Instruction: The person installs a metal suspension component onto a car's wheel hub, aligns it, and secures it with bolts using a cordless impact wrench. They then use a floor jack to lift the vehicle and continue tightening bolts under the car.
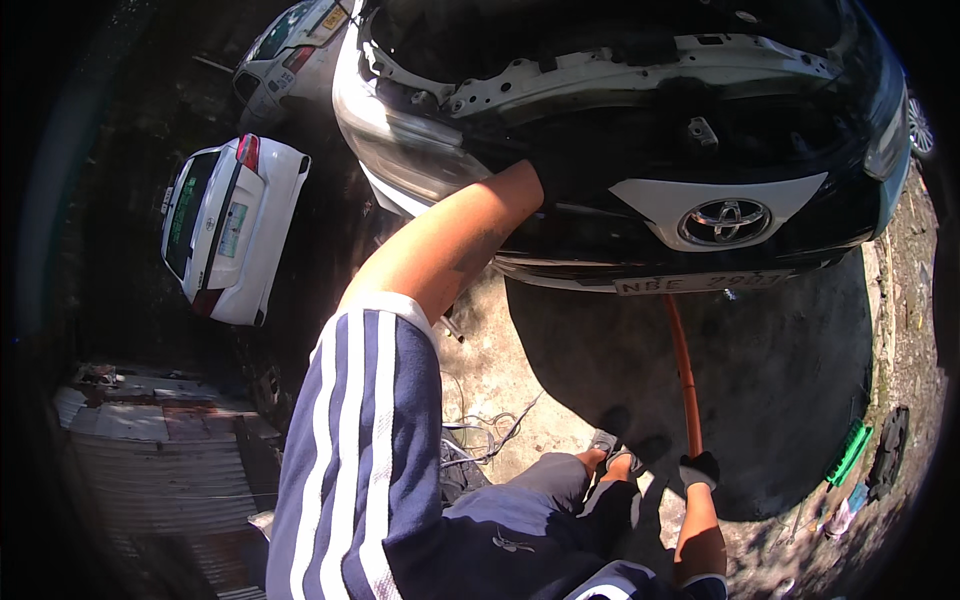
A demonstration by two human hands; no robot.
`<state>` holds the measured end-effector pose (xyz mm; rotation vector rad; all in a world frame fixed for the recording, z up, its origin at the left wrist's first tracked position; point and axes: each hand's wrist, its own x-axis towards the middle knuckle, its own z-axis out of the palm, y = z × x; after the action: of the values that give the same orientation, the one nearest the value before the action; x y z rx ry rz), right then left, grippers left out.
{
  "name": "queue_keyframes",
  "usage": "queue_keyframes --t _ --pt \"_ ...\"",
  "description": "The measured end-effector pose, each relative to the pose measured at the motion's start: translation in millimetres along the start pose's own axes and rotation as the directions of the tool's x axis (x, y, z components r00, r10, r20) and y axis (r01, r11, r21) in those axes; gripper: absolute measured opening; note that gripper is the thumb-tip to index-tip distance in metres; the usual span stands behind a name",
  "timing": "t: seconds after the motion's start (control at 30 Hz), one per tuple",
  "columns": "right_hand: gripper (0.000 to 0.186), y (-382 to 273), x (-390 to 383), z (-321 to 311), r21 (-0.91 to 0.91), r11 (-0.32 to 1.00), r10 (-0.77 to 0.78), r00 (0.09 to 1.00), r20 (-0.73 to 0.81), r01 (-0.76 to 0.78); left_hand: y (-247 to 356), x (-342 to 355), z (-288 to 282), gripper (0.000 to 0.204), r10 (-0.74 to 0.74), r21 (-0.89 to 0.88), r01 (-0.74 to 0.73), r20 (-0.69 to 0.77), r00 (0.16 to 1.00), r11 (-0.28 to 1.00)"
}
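An orange rod (684,370), running up toward twelve o'clock under the car bumper (640,268), is gripped at its lower end by the gloved right hand (699,469), closed round it; the left hand is hidden in the grille.

Count: 3 cars, i.e. 1 dark car w/ hood open (720,110), 2 white parked cars (235,225) (290,45). 1 orange pole (683,370). 1 gloved hand (699,468) visible. 1 green comb-like item (848,452). 1 wire tangle (485,435). 1 corrugated sheet stack (150,470).

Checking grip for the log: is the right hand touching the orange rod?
Touching. The head view shows the gloved right hand closed around the lower end of the orange rod, no gap between them.
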<state>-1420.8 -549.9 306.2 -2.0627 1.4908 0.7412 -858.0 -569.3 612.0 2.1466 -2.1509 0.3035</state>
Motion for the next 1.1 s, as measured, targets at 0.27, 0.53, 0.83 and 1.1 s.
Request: queue_keyframes --t 0.27,0.53,0.83,1.1 --pt "0.020 27.9 32.2 37.1 0.035 0.997 0.064 0.995 -0.079 -0.062 -7.7 -3.5 -5.6 0.022 0.222 0.120 -0.266 0.289 0.931 0.957" --pt "0.037 43.8 73.5 55.6 -0.016 0.988 0.152 0.947 0.284 -0.153 -15.3 7.8 2.2 0.012 0.298 0.068 -0.308 0.128 0.946 0.949" --pt "0.054 -4.8 8.5 -76.3 0.201 0.950 -0.292 0.912 0.287 0.241 -9.1 6.7 -2.9 0.015 0.187 0.011 -0.191 0.151 0.971 0.982" --pt "0.046 68.3 79.2 49.3 0.098 0.995 -0.009 0.970 0.245 -0.016 3.7 27.4 -8.8 0.008 0.268 0.205 -0.329 0.276 0.923 0.922"
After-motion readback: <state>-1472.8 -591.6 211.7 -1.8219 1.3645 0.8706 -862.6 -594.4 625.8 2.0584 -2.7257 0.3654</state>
